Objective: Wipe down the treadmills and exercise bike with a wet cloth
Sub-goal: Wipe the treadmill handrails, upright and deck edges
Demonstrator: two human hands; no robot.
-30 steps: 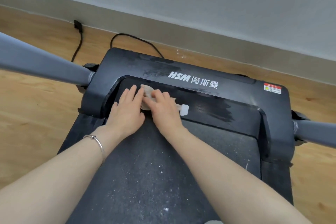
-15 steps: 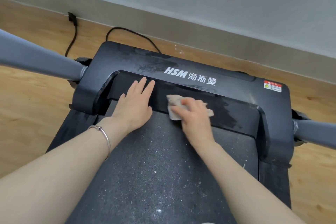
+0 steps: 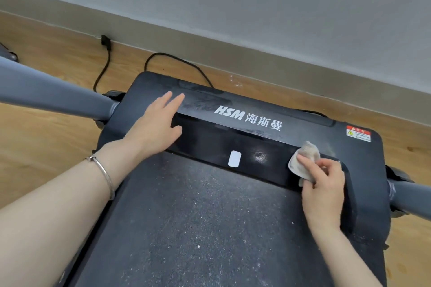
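As left hand (image 3: 155, 126) lies flat, right hand (image 3: 324, 185) pinches crumpled cloth (image 3: 303, 158) on dusty treadmill (image 3: 198, 216).

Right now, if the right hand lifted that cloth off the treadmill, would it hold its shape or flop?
Likely floppy: the cloth is bunched and creased under the right hand. Probably light, since fingers alone hold it.

A crumpled cloth (image 3: 303, 161) is pinched by the right hand (image 3: 323, 184) against the treadmill (image 3: 291, 128) hood's right inner corner, while the left hand (image 3: 156, 126) is laid flat on the hood's left side.
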